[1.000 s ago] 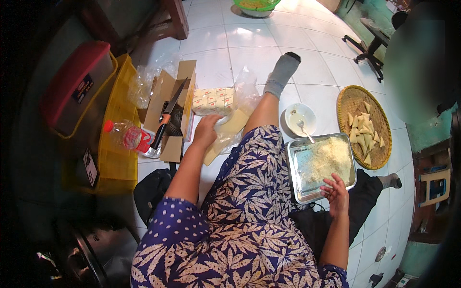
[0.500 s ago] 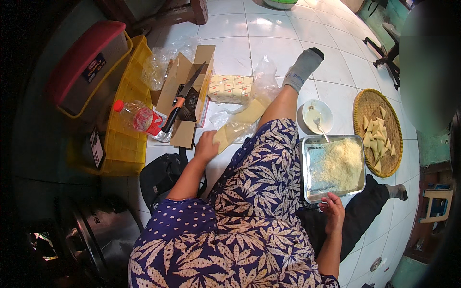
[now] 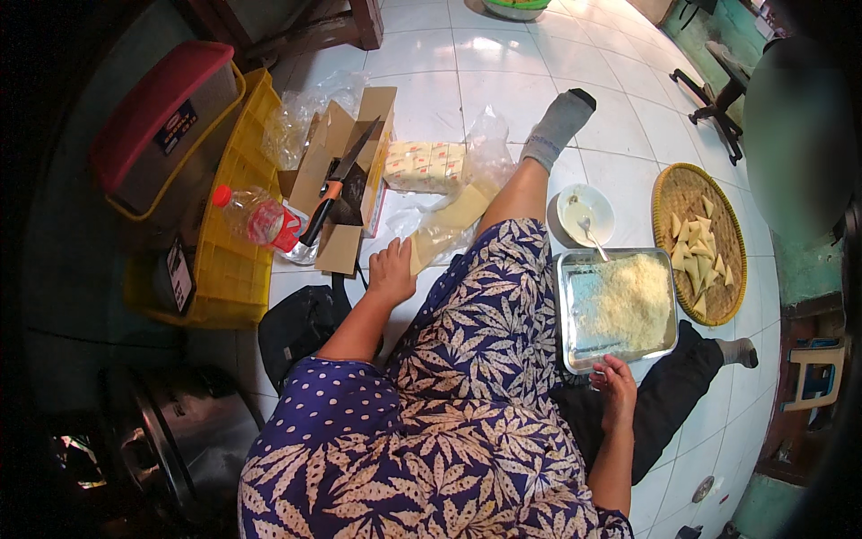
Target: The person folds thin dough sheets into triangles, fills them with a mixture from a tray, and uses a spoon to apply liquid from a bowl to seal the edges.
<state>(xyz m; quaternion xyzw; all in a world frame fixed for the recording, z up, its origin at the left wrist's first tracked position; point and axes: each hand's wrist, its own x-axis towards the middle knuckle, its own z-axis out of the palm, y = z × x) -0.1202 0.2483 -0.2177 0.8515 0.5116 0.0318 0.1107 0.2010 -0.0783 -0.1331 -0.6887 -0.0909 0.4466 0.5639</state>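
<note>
My left hand (image 3: 391, 273) is at the near end of a stack of thin, pale yellow pastry sheets (image 3: 458, 210), lying on clear plastic beside my leg. Its fingers are bent, and the thumb side closes on the edge of a sheet; the fingertips are partly hidden. By the near edge of a metal tray (image 3: 572, 345), my right hand (image 3: 616, 390) hovers with its fingers loosely curled and apart, holding nothing. Pale yellow shredded filling (image 3: 636, 301) heaps on the tray's right side. Beyond it stands a white bowl (image 3: 603, 199) with a spoon (image 3: 589, 232) resting in it.
A round woven tray (image 3: 663, 220) at right holds several folded triangular pastries (image 3: 699, 250). At left are an open cardboard box (image 3: 338, 250) with an orange-and-black-handled knife (image 3: 327, 199) across it, a plastic bottle (image 3: 260, 218), a yellow crate (image 3: 235, 269), a black bag (image 3: 292, 332) and a wrapped package (image 3: 424, 167).
My left hand has turned slightly, its fingers now pointing more away from me at the sheets' end. The right hand stays by the tray. The whole view has shifted a little.
</note>
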